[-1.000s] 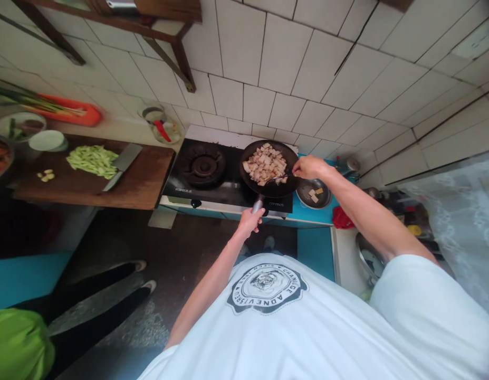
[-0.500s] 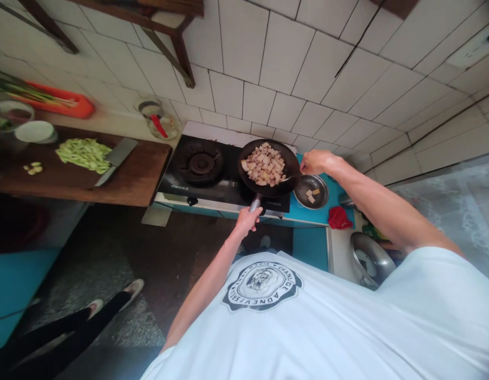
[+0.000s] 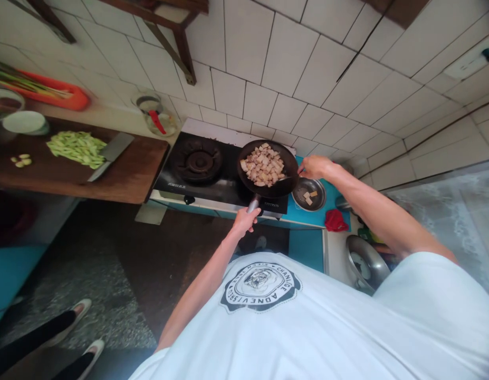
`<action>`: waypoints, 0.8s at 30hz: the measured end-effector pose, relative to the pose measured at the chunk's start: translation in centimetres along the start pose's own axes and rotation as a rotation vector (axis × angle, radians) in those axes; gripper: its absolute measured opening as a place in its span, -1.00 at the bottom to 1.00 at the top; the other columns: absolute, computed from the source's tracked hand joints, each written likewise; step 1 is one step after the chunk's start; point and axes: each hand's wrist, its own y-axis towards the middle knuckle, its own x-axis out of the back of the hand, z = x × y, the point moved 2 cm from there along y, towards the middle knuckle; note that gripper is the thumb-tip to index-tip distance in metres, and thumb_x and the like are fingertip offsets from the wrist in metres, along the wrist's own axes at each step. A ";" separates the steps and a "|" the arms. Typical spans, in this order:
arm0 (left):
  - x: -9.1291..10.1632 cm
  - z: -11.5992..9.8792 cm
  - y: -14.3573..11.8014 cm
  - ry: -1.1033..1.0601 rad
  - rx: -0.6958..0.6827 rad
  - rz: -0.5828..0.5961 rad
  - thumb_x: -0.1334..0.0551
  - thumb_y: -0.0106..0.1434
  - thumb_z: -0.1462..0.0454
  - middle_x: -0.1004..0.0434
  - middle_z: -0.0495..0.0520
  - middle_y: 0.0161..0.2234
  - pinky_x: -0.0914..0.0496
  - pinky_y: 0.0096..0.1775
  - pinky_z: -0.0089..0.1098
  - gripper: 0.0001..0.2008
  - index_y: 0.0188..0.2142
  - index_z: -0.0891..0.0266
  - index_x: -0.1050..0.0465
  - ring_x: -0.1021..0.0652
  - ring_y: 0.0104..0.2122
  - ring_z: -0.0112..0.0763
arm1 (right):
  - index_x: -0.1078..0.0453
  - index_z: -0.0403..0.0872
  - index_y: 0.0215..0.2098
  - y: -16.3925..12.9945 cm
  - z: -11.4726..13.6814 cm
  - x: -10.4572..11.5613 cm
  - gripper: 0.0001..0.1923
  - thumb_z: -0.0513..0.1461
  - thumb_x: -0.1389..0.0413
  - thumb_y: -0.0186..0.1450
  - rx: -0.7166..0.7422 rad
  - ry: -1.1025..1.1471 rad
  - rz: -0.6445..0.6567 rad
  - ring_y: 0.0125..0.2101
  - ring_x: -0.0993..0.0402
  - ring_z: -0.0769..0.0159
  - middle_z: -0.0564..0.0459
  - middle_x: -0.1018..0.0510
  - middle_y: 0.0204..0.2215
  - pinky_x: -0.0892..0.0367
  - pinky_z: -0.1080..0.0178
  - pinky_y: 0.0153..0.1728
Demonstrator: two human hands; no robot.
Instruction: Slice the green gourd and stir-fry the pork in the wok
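A black wok (image 3: 286, 186) sits on the right burner of a black gas stove (image 3: 197, 182) and holds pale cubes of meat (image 3: 263, 164). My left hand (image 3: 244, 219) grips the wok's handle at the stove's front edge. My right hand (image 3: 314, 167) hovers at the wok's right rim, closed on the end of a thin metal utensil that reaches into the wok. Just right of the wok a small metal bowl (image 3: 309, 186) holds a few pale pieces.
A wooden cutting board (image 3: 125, 177) at left carries sliced green vegetables (image 3: 76, 148), a cleaver (image 3: 109, 153) and garlic cloves (image 3: 20, 160). An orange tray (image 3: 66, 95) and a glass jar (image 3: 154, 113) stand by the tiled wall. Another person's legs (image 3: 50, 338) show at bottom left.
My right hand has drawn back from over the meat to the wok's right rim. The other person's legs have moved away toward the bottom left. The view has drifted slightly.
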 end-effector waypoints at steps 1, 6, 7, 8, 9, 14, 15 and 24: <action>0.0 0.0 0.0 0.000 -0.002 -0.002 -0.41 0.33 0.01 -0.47 -0.06 -0.56 -0.24 -0.67 -0.52 -0.61 -0.14 0.31 -0.51 -0.33 -0.72 -0.57 | -0.67 0.14 0.11 0.0 -0.2 -0.1 -0.64 -0.11 -0.22 0.38 0.010 -0.012 0.019 0.03 -0.63 -0.02 -0.08 -0.72 0.02 -0.51 0.15 -0.07; 0.0 -0.1 -0.2 0.000 0.009 0.000 -0.41 0.34 0.02 -0.46 -0.07 -0.57 -0.24 -0.67 -0.53 -0.63 -0.16 0.30 -0.51 -0.32 -0.72 -0.60 | -0.63 0.13 0.19 0.0 0.0 -0.6 -0.59 -0.12 -0.16 0.42 -0.020 0.003 -0.034 0.05 -0.63 -0.02 -0.10 -0.70 0.07 -0.51 0.15 -0.07; 0.0 -0.2 -0.2 -0.002 0.010 0.001 -0.41 0.33 0.02 -0.45 -0.08 -0.57 -0.24 -0.67 -0.54 -0.63 -0.16 0.30 -0.51 -0.31 -0.72 -0.60 | -0.62 0.13 0.19 0.0 0.0 -0.7 -0.59 -0.12 -0.16 0.42 -0.026 0.009 -0.047 0.05 -0.63 -0.03 -0.11 -0.69 0.08 -0.51 0.14 -0.06; 0.0 -0.2 -0.3 -0.005 0.009 0.001 -0.42 0.33 0.01 -0.45 -0.08 -0.57 -0.23 -0.67 -0.54 -0.63 -0.16 0.30 -0.51 -0.31 -0.72 -0.60 | -0.63 0.13 0.18 0.0 -0.1 -0.8 -0.60 -0.12 -0.17 0.42 -0.018 0.015 -0.047 0.05 -0.63 -0.04 -0.10 -0.69 0.08 -0.51 0.13 -0.06; -0.1 -0.2 -0.3 -0.008 0.006 0.001 -0.42 0.32 0.01 -0.45 -0.08 -0.57 -0.23 -0.67 -0.54 -0.62 -0.16 0.29 -0.51 -0.32 -0.72 -0.60 | -0.65 0.13 0.15 0.0 -0.2 -0.9 -0.62 -0.12 -0.19 0.41 0.002 0.019 -0.033 0.05 -0.63 -0.04 -0.09 -0.70 0.07 -0.50 0.14 -0.05; -0.1 -0.2 -0.3 -0.016 0.009 -0.003 -0.42 0.33 0.01 -0.44 -0.09 -0.58 -0.22 -0.67 -0.55 -0.63 -0.17 0.29 -0.50 -0.30 -0.73 -0.61 | -0.66 0.11 0.12 0.1 -0.6 -1.0 -0.65 -0.16 -0.18 0.43 0.075 0.052 0.022 0.06 -0.63 0.02 -0.05 -0.72 0.02 -0.48 0.18 -0.03; -0.1 -0.3 -0.3 -0.017 0.010 -0.001 -0.42 0.33 0.01 -0.44 -0.10 -0.58 -0.22 -0.67 -0.55 -0.63 -0.17 0.29 -0.49 -0.30 -0.73 -0.61 | -0.65 0.10 0.14 0.1 -0.5 -0.9 -0.64 -0.15 -0.17 0.44 0.061 0.057 0.012 0.06 -0.63 0.01 -0.06 -0.71 0.04 -0.48 0.17 -0.03; -0.1 -0.2 -0.4 -0.025 0.009 -0.001 -0.41 0.33 0.02 -0.43 -0.10 -0.57 -0.22 -0.67 -0.54 -0.64 -0.18 0.28 -0.48 -0.30 -0.73 -0.61 | -0.67 0.12 0.10 0.3 0.8 0.0 -0.66 -0.13 -0.18 0.41 0.027 0.026 0.021 0.07 -0.62 -0.02 -0.06 -0.70 0.08 -0.51 0.14 -0.04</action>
